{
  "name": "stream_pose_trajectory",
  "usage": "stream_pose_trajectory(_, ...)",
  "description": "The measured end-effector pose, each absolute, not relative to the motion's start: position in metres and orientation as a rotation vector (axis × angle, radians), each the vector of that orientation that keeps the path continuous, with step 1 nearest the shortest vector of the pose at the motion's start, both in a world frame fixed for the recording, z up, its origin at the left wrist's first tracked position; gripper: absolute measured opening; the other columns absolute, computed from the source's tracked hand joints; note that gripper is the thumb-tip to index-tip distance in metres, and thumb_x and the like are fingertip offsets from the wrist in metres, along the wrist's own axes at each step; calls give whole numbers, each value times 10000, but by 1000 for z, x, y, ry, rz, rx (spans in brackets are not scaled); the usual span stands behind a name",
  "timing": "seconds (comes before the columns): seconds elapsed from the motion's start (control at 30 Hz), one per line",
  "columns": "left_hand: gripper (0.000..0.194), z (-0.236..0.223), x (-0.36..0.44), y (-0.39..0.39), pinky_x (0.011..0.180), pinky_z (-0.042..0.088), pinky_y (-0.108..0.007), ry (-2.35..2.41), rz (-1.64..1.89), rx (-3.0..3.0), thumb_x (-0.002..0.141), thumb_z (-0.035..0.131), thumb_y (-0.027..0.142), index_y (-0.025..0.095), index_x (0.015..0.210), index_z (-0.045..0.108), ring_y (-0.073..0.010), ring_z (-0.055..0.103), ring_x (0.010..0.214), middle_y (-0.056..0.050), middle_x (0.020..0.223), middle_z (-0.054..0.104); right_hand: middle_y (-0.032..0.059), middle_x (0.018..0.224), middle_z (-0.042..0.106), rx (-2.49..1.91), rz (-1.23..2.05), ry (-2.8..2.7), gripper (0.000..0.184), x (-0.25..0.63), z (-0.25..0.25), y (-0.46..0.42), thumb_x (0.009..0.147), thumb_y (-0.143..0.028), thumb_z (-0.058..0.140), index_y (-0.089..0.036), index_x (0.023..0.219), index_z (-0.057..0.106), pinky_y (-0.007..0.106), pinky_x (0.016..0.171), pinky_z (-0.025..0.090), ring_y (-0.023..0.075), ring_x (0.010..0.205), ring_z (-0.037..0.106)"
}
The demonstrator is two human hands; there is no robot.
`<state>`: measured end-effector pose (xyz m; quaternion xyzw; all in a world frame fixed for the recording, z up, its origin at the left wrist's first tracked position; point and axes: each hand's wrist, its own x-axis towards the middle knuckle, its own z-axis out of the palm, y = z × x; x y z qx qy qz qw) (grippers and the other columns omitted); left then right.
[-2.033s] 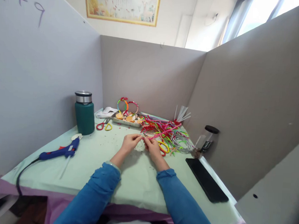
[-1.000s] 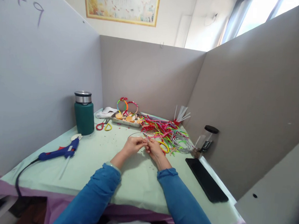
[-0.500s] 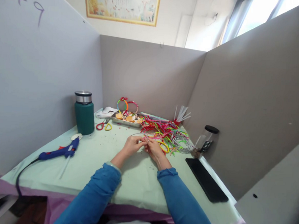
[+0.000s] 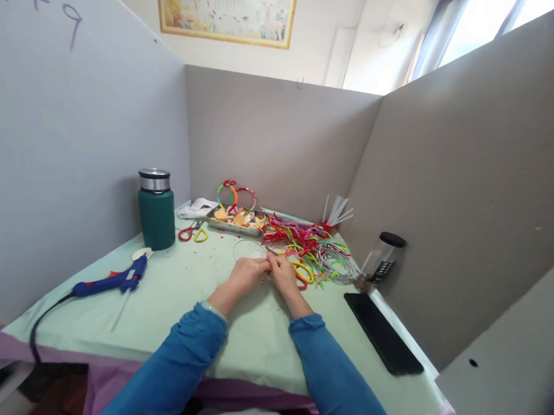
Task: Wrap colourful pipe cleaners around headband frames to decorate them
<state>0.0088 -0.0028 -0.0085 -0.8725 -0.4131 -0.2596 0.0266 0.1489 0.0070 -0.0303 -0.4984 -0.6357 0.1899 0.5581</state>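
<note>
My left hand (image 4: 246, 276) and my right hand (image 4: 283, 275) meet over the middle of the table, fingertips pinched together. Between them is a thin wire hoop (image 4: 235, 252), its curve standing out beyond my left fingers. A bit of pink shows at the fingertips, too small to name. Beside my right hand lie yellow and red loops (image 4: 307, 272) that look like scissor handles, partly hidden by that hand. Just beyond spreads a tangled heap of coloured pipe cleaners (image 4: 298, 234), with a coil of grey wire (image 4: 339, 265) at its right.
A metal tray (image 4: 238, 229) of small pieces, with colourful wrapped hoops (image 4: 227, 195), stands at the back. Left are scissors (image 4: 193, 234), a green bottle (image 4: 157, 219) and a blue glue gun (image 4: 113, 282). Right are a black phone-like slab (image 4: 382, 333) and a clear dark-lidded bottle (image 4: 384, 261).
Both hands have shifted slightly and their fingers have drawn closer together. The wire hoop has turned, so more of its round shape shows beyond my left hand.
</note>
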Motion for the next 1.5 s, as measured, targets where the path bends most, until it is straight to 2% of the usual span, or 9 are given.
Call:
stream_pose_trajectory(0.27,197,-13,10,-2,680,417,-237,-1239,-888,-2740,821,517,250,237,907,693,-178,626,810,-62,933,702,46,866,645,-871,630,-1477,176,151,-25,8,752,-352,606,-212,754,713,302,811,423,190,875,564)
stream_pose_trajectory(0.4,187,-12,9,-1,676,417,-241,-1272,-873,-2720,813,531,239,231,894,699,-185,633,795,-64,918,706,50,945,681,-810,802,-1433,199,150,-22,1,765,-346,587,-221,862,707,326,854,427,199,925,589)
stream_pose_trajectory(0.5,194,-13,10,0,676,421,-246,-1285,-852,-2710,819,521,240,229,886,703,-187,638,782,-67,914,707,69,1075,658,-763,878,-1434,186,150,-19,-4,770,-355,578,-207,794,688,345,890,415,219,1032,568)
stream_pose_trajectory(0.6,203,-13,10,-1,672,427,-256,-1288,-834,-2701,824,516,257,227,884,707,-196,643,771,-75,905,709,83,1162,619,-738,846,-1480,190,152,-16,-6,766,-354,584,-200,668,638,367,923,383,238,1124,518)
stream_pose_trajectory(0.73,199,-13,10,-3,676,438,-263,-1277,-774,-2726,818,526,265,222,867,713,-206,648,773,-79,872,713,93,1131,634,-790,717,-1563,230,155,-14,-7,753,-350,589,-202,577,572,392,942,349,253,1134,507)
stream_pose_trajectory(0.97,225,-13,11,-3,733,449,-261,-1249,-703,-2796,832,512,299,215,902,710,-196,650,826,-70,902,716,64,1044,669,-841,631,-1596,206,154,-16,-5,740,-309,566,-207,561,563,377,964,335,241,1076,538)
stream_pose_trajectory(1.23,242,-15,9,0,718,447,-277,-1298,-725,-2758,828,520,325,198,887,717,-216,652,817,-93,889,716,54,1343,488,-904,350,-1658,187,153,-16,-7,774,-333,581,-220,630,620,404,1046,227,244,1253,383)
stream_pose_trajectory(1.37,219,-17,8,2,695,438,-276,-1307,-743,-2755,810,542,314,196,878,713,-219,649,794,-92,857,714,69,1281,528,-921,286,-1661,200,152,-17,-5,789,-340,576,-219,641,633,401,1026,255,245,1193,431)
stream_pose_trajectory(1.5,199,-17,7,3,704,424,-254,-1315,-818,-2771,815,536,304,218,883,702,-191,638,787,-65,845,711,72,933,636,-919,376,-1531,225,152,-22,4,783,-361,571,-200,635,626,346,854,394,221,941,553)
